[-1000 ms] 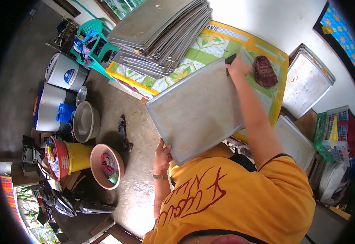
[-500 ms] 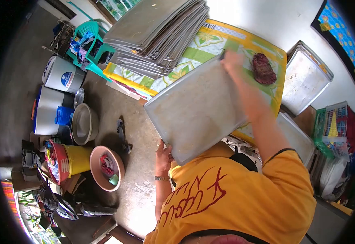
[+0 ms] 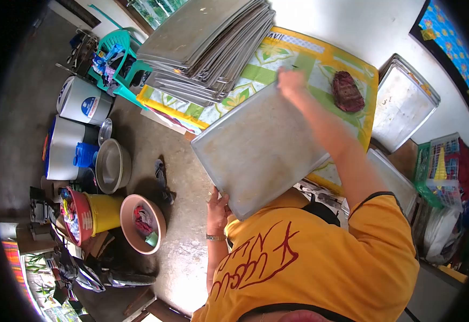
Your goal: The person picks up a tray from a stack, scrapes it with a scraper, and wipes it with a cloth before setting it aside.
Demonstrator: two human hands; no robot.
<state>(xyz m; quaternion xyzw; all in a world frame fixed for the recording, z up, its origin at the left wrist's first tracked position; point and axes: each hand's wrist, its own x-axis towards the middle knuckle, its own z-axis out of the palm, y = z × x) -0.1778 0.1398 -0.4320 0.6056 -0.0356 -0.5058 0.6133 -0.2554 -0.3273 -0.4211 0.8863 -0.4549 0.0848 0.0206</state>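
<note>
A flat grey metal tray (image 3: 261,147) lies tilted across my front, its far part over the table with the patterned yellow, green and white cloth (image 3: 277,59). At the tray's near-left edge, my left hand (image 3: 218,210) grips the rim. My right hand (image 3: 292,85) is closed at the far edge, blurred by motion; a small dark thing shows at its fingers, too smeared to identify. A dark reddish-brown, rough lump (image 3: 348,92) rests on the cloth, right of my right hand.
A tall stack of metal trays (image 3: 202,43) stands on the table's left. More trays (image 3: 406,102) lean at the right wall, near plastic baskets (image 3: 441,166). On the left are a green chair (image 3: 117,61), a pink basin (image 3: 143,222), a yellow bucket (image 3: 104,211) and slippers (image 3: 162,177).
My right hand has moved left along the tray's far edge, towards the tray stack. My left hand and the tray have stayed almost in place.
</note>
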